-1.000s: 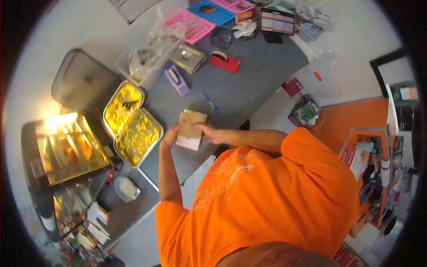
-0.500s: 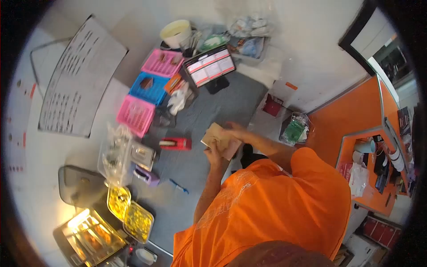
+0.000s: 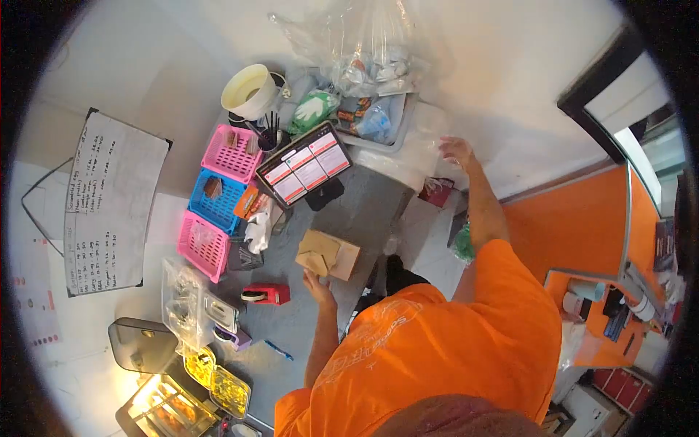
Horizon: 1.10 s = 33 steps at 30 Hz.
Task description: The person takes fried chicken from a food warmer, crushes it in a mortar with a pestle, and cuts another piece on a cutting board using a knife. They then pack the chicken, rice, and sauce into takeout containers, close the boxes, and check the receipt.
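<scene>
A small brown cardboard box with folded flaps lies on the grey tabletop near its front edge. My left hand grips the box's near left corner, fingers against its side. My right hand is stretched far out to the right, fingers apart and holding nothing that I can see. It hovers by the clear plastic sheeting at the table's far right end; whether it touches the sheeting I cannot tell.
A tablet on a stand stands behind the box. To the left are a red tape dispenser, a blue pen, a blue basket and yellow-filled trays. A grey bin holds bagged items.
My right hand has let go of the box and reached away to the far right. The box now rests lower left in view, my left hand still on it. The camera view has shifted.
</scene>
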Tool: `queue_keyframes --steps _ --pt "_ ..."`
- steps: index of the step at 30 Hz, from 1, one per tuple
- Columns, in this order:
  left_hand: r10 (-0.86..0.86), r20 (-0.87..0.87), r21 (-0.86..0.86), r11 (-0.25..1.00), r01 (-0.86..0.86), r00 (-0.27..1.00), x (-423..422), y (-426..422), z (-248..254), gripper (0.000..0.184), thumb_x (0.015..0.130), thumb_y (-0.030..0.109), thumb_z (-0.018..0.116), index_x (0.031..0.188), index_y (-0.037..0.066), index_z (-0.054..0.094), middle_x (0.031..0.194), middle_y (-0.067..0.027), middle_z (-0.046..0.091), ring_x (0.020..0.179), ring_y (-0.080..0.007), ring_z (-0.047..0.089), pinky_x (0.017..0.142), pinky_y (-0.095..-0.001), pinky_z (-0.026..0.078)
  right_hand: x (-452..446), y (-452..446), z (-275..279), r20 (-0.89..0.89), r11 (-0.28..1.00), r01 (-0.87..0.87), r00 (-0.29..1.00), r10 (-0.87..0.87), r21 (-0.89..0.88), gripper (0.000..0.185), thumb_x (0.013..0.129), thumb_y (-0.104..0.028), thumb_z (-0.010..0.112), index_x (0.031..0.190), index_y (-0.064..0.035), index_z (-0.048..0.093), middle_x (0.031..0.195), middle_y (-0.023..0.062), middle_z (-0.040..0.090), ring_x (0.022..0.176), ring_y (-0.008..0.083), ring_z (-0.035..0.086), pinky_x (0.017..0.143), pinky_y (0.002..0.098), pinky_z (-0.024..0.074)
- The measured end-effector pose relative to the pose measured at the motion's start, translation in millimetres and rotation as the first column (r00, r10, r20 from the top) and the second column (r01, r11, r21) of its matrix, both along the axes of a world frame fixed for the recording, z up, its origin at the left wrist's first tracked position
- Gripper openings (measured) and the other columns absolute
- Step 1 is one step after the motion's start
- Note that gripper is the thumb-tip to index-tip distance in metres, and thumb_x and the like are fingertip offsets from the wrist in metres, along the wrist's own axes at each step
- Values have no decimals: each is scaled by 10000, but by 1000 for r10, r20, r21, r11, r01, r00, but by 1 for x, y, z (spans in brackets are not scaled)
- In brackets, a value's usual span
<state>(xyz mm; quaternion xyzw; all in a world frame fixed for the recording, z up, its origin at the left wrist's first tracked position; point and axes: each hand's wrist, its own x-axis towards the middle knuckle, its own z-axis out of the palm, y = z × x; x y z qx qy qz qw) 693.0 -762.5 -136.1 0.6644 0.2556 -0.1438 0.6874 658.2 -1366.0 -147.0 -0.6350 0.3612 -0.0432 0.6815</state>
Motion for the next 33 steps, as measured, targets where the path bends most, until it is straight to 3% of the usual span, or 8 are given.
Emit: queue_keyframes --steps 2,7,9,11,15,24,29,33 --pt "3 36 34 999 -4 999 -2 2 -2 722 965 654 479 1450 133 362 1452 -83 388 1284 -264 397 1005 -517 394 22 3 -16 -127 722 -82 992 -7 -687 361 949 -142 600 1303 -73 627 1194 132 685 917 242 679 797 334 562" --pt "40 80 122 991 -50 996 -2 7 -14 677 988 626 453 1431 118 386 1414 -90 421 1254 -262 413 992 -514 410 54 0 -40 62 417 53 998 8 -907 334 973 -196 557 1245 -17 633 1038 115 720 873 254 686 795 393 558" --pt "58 96 128 989 -70 994 0 9 -9 659 995 611 449 1422 111 393 1418 -85 428 1256 -260 414 987 -510 414 56 -8 -40 228 616 164 973 26 -770 341 982 -217 540 1222 5 635 975 108 734 855 259 689 794 416 556" --pt "60 97 122 990 -71 994 -3 11 -9 644 1000 600 446 1415 109 399 1429 -78 433 1256 -260 417 981 -507 416 55 -14 -44 422 953 272 886 -194 -134 321 978 -174 506 1179 25 659 956 107 737 833 244 696 751 396 566" --pt "66 86 95 993 -75 994 -8 12 -9 612 1006 585 446 1395 114 418 1429 -69 445 1248 -255 427 965 -491 423 44 -7 -68 231 808 313 851 -472 499 190 925 -84 575 1010 -12 729 920 115 741 717 168 639 568 335 521" --pt "11 249 180 982 -57 968 -8 21 2 550 1022 535 447 1384 121 434 1441 -73 447 1295 -258 431 982 -478 424 54 -18 -84 79 914 -1 996 36 -406 260 954 -194 535 1125 -34 649 980 69 719 877 200 660 761 392 555" --pt "-28 429 320 939 -123 903 -13 22 24 422 1069 376 430 1348 61 450 1324 -112 488 1194 -249 491 946 -423 445 46 -13 -43 212 990 115 969 -130 80 230 985 -272 546 977 -58 628 944 67 700 863 242 660 790 406 544" --pt "-23 460 328 933 -146 888 -12 21 37 418 1073 341 418 1354 33 449 1330 -120 488 1193 -244 492 954 -400 442 26 -5 -28 496 714 -30 739 -455 699 268 1009 -311 544 901 -74 609 957 62 687 880 258 656 823 405 533"
